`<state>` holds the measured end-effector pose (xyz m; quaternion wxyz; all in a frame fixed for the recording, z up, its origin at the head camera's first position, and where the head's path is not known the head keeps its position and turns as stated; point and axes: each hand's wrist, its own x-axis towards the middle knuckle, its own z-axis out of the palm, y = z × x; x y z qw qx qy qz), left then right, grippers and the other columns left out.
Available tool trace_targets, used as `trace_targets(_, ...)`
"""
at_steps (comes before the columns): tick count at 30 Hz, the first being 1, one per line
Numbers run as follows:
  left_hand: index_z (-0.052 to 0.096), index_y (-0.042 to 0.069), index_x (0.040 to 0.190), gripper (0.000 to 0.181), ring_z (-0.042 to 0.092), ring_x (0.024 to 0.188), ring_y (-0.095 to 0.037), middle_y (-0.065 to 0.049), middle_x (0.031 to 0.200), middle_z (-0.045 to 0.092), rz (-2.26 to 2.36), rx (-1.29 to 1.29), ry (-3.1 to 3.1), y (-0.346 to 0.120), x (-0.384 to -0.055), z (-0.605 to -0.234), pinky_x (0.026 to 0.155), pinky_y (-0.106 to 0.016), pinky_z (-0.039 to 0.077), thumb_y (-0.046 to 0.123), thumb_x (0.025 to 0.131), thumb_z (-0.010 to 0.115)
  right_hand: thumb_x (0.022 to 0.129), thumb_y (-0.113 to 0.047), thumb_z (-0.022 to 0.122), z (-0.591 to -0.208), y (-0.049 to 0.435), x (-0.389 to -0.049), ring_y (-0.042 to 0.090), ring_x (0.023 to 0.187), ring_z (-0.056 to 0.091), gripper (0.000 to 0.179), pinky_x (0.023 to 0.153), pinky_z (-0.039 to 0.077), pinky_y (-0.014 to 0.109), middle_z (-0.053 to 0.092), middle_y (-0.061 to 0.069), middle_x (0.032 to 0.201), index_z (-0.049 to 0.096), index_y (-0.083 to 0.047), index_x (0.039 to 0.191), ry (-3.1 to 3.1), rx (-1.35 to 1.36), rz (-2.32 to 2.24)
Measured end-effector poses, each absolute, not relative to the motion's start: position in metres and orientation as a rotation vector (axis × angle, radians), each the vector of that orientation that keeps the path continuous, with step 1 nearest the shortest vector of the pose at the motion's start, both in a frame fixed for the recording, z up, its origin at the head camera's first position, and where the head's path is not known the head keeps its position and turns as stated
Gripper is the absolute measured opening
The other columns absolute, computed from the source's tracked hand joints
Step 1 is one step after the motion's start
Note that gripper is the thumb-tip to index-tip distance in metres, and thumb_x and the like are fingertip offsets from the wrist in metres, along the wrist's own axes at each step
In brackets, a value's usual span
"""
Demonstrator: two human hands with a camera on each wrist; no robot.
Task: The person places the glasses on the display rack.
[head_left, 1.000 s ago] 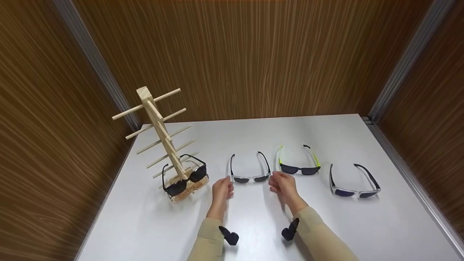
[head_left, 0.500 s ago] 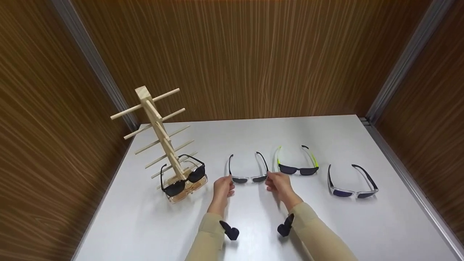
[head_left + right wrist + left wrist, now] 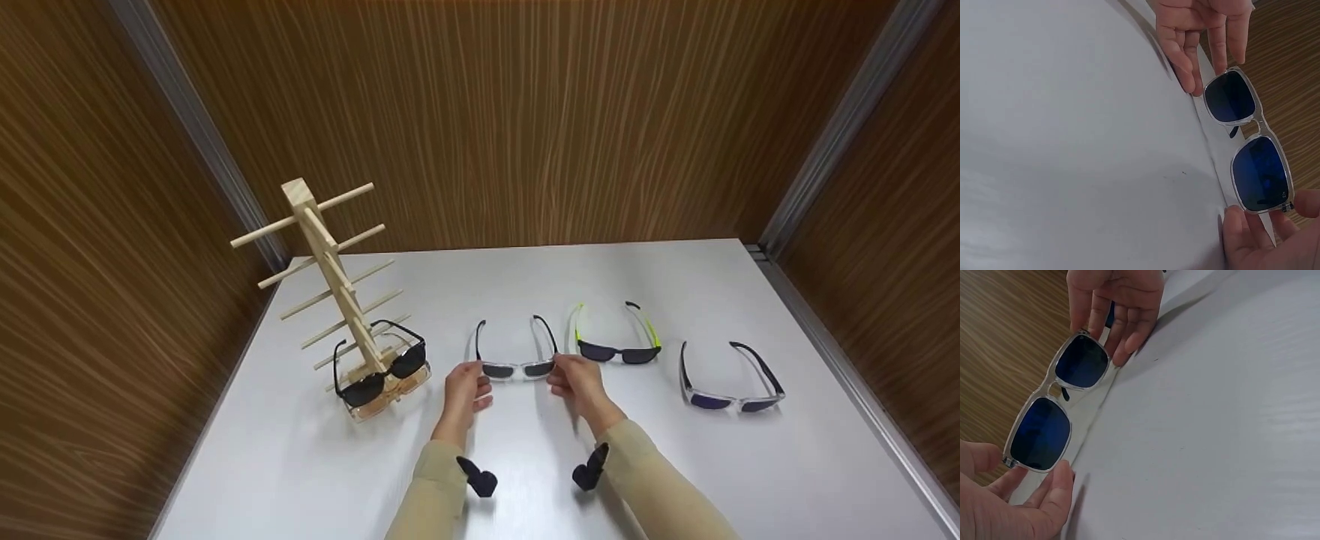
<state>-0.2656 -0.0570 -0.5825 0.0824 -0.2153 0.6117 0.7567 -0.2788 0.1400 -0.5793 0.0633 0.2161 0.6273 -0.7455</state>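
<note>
Sunglasses with a clear frame, dark arms and lenses that look blue in the wrist views (image 3: 498, 371) (image 3: 1041, 433) (image 3: 1261, 174) stand at mid-table, arms unfolded and pointing away from me. My left hand (image 3: 461, 394) (image 3: 1022, 509) pinches their left end by the hinge, thumb against the corner. At the opposite end my right hand (image 3: 583, 384) (image 3: 1269, 239) pinches the right hinge corner between thumb and fingers. On both hands the lower fingers hang loosely below the frame. Whether the sunglasses touch the table I cannot tell.
A wooden peg rack (image 3: 337, 277) stands at left, with black sunglasses (image 3: 365, 390) and amber-lensed glasses (image 3: 375, 406) on its lower pegs. Black-and-yellow sunglasses (image 3: 637, 355) and another clear-framed pair (image 3: 711, 400) lie at right on the white table (image 3: 525, 285). Wood-grain panels (image 3: 480, 120) enclose it.
My right hand has moved slightly left from beside the sunglasses onto their right corner. Left fingers now spread a little more below the frame. The sunglasses have hardly moved.
</note>
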Motion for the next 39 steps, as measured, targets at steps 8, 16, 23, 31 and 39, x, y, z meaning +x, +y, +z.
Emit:
trace_targets(8, 0.053, 0.000, 0.112, 0.028, 0.063, 0.085, -0.029, -0.024, 0.101, 0.059, 2.328, -0.621, 1.775, -0.058, -0.262, -0.578, 0.068, -0.038, 0.055, 0.023, 0.095, 0.051, 0.090, -0.015, 0.059, -0.569, 0.141, -0.272, 0.018, 0.065, 0.064, 0.030, 0.053, 0.052, 0.028, 0.062, 0.015, 0.096, 0.054, 0.003, 0.114, 1.778, 0.663, -2.334)
trace_targets(16, 0.051, -0.001, 0.108, 0.024, 0.063, 0.082, -0.028, -0.023, 0.096, 0.059, 2.392, -0.535, 1.705, -0.061, -0.254, -0.571, 0.072, -0.043, 0.054, 0.020, 0.095, 0.052, 0.091, -0.014, 0.057, -0.559, 0.141, -0.266, 0.024, 0.074, 0.066, 0.027, 0.070, 0.055, 0.037, 0.061, 0.014, 0.097, 0.055, 0.003, 0.112, 1.805, 0.604, -2.369)
trace_targets(23, 0.051, -0.002, 0.113, 0.029, 0.064, 0.082, -0.029, -0.022, 0.094, 0.061, 2.367, -0.450, 1.717, -0.067, -0.244, -0.561, 0.073, -0.045, 0.053, 0.020, 0.095, 0.052, 0.091, -0.013, 0.058, -0.554, 0.144, -0.259, 0.022, 0.074, 0.066, 0.027, 0.070, 0.055, 0.034, 0.062, 0.013, 0.096, 0.056, 0.003, 0.112, 1.790, 0.561, -2.389)
trace_targets(31, 0.053, 0.001, 0.115, 0.032, 0.064, 0.089, -0.033, -0.020, 0.097, 0.062, 2.351, -0.404, 1.728, -0.070, -0.233, -0.556, 0.069, -0.041, 0.055, 0.024, 0.093, 0.057, 0.092, -0.014, 0.058, -0.546, 0.148, -0.249, 0.024, 0.077, 0.067, 0.029, 0.069, 0.055, 0.033, 0.061, 0.012, 0.095, 0.055, 0.006, 0.113, 1.799, 0.488, -2.405)
trace_targets(39, 0.053, 0.002, 0.116, 0.034, 0.063, 0.093, -0.035, -0.021, 0.101, 0.061, 2.337, -0.357, 1.731, -0.074, -0.220, -0.546, 0.071, -0.041, 0.055, 0.026, 0.093, 0.058, 0.091, -0.016, 0.060, -0.539, 0.151, -0.239, 0.026, 0.080, 0.067, 0.031, 0.071, 0.055, 0.033, 0.060, 0.013, 0.097, 0.056, 0.006, 0.113, 1.801, 0.422, -2.400)
